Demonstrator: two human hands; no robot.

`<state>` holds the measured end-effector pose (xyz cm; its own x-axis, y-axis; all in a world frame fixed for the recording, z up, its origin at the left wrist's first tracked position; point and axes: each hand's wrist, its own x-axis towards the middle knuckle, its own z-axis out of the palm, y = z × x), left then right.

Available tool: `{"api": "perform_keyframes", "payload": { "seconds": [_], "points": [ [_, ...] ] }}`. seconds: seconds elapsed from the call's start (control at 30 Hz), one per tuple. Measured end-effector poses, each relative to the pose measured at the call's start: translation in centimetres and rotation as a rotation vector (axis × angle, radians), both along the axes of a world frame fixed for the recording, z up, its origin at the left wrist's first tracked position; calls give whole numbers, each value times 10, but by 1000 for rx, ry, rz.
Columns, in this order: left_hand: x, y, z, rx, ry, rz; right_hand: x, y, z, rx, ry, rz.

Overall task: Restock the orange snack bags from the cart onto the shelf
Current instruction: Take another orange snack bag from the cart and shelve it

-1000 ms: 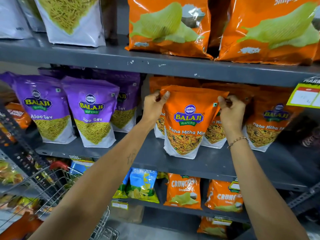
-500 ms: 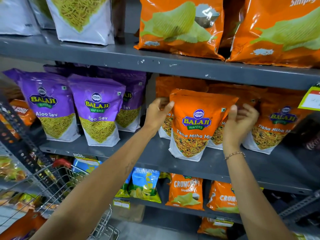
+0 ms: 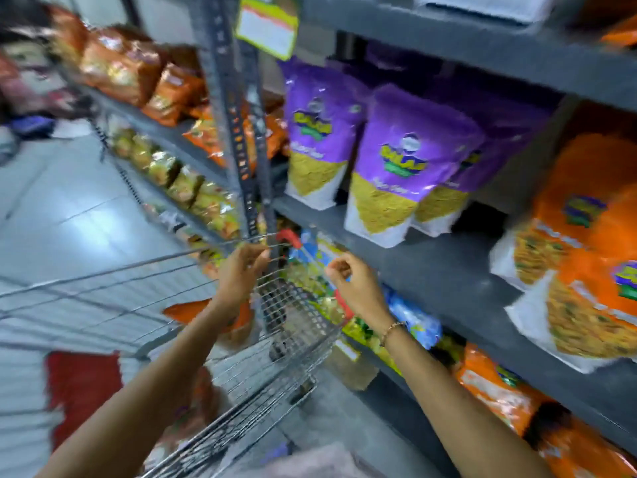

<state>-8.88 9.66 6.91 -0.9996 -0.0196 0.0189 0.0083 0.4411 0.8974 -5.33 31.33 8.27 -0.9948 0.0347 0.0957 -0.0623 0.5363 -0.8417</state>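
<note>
The frame is motion-blurred. Orange snack bags (image 3: pixel 586 236) stand on the grey shelf (image 3: pixel 458 270) at the far right. A wire shopping cart (image 3: pixel 282 343) sits low in the middle, with an orange bag (image 3: pixel 193 313) lying inside it under my left forearm. My left hand (image 3: pixel 241 270) hovers over the cart's far rim, fingers loosely curled and holding nothing. My right hand (image 3: pixel 355 288) hangs above the cart's right edge, also empty with fingers half curled.
Purple snack bags (image 3: pixel 403 160) stand on the same shelf left of the orange ones. A perforated grey upright (image 3: pixel 238 132) divides this shelf unit from another with mixed packets (image 3: pixel 155 88). Lower shelves hold orange bags (image 3: pixel 496 391) and blue bags (image 3: pixel 413 319). Grey tiled floor (image 3: pixel 62 208) lies left.
Both hands have let go of the orange bag on the shelf and dropped down over the cart. My view has swung left and downward, so the orange bags now sit at the right edge.
</note>
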Motion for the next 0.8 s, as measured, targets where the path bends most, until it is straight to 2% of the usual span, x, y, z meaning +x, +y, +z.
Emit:
{"api": "perform_keyframes", "payload": {
  "seconds": [0.07,0.13,0.2,0.3,0.43,0.53,0.63,0.7,0.8],
  "points": [
    [0,-52,-23,-175,-82,78,-22,-37,-18,122,-97,153],
    [-2,-98,-50,-424,-240,81,-40,-73,-37,270,-211,284],
    [-1,-135,-74,-629,-385,18,-53,-107,-55,424,-325,398],
    [3,-168,-95,-851,-428,-118,-65,-149,-69,466,-426,538],
    [0,-184,-110,-870,-319,-277,-82,-177,-98,563,-419,517],
    [-3,-189,-119,-906,-265,-282,-92,-181,-114,791,-303,547],
    [-5,-184,-112,-842,-244,-229,-97,-182,-114,889,-208,587],
    [-6,-178,-107,-807,-218,-188,-98,-179,-110,876,-185,578],
    [-9,-171,-92,-657,-131,-67,-95,-166,-95,706,-195,436]
  ]
}}
